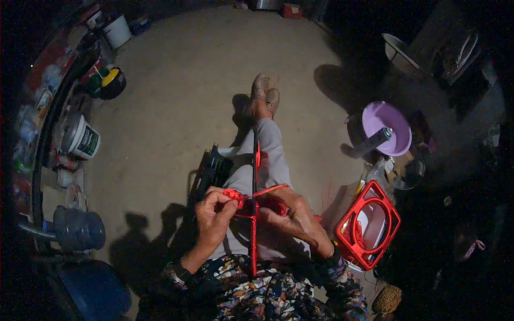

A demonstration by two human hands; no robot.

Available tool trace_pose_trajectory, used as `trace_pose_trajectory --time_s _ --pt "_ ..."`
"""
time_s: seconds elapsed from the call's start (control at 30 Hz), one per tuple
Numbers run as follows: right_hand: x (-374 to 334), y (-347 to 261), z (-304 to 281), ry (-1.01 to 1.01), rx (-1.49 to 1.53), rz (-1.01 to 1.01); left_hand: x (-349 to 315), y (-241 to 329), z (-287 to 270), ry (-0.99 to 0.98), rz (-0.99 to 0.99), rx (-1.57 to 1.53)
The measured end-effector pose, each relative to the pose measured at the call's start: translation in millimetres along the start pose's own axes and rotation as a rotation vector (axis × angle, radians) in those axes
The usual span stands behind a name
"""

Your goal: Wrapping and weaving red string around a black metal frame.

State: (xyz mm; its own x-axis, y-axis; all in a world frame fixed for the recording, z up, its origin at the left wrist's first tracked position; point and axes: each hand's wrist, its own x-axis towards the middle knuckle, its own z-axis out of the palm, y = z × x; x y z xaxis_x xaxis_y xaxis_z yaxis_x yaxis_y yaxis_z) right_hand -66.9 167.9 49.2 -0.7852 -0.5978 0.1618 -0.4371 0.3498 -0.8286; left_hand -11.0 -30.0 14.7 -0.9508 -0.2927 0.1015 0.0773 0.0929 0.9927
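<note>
My left hand (215,214) is closed, thumb and fingertips pinching a bunched, knotted piece of red cord (233,198). A strand of cord runs right, across a thin dark upright strip (255,176), to my right hand (294,216). That hand is curled, with the strand over its index finger and more red material partly hidden behind the fingers. Below the strip hangs a red braided length (253,246), reaching toward my patterned top. A narrow red piece (258,155) shows beside the strip's upper part. All this is above my lap, over grey trousers (273,150).
At right stands a bin with a red square rim (342,227), near a purple basin (404,136) and a dark spray-can-like cylinder (375,142). Along the left are a white bucket (85,140), a large blue water bottle (80,229) and a cluttered shelf. Concrete floor (176,80) lies ahead.
</note>
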Motion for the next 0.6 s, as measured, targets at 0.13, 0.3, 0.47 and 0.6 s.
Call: trace_pose_trajectory --time_s 0.13,0.3,0.47,0.6 --pt "12.0 -26.0 0.1 0.089 -0.073 -0.135 1.1 27.4 -1.2 0.062 0.133 0.004" --pt "24.6 -30.6 5.3 -0.01 -0.195 -0.196 1.6 58.2 -1.6 -0.091 0.157 -0.049" --pt "-6.6 -24.2 -12.3 0.264 0.466 0.054 6.0 66.8 -6.5 -0.14 0.22 -0.172" --pt "-43.8 -20.9 -36.1 0.477 0.723 0.327 3.6 60.1 -3.4 -0.232 0.1 -0.144"
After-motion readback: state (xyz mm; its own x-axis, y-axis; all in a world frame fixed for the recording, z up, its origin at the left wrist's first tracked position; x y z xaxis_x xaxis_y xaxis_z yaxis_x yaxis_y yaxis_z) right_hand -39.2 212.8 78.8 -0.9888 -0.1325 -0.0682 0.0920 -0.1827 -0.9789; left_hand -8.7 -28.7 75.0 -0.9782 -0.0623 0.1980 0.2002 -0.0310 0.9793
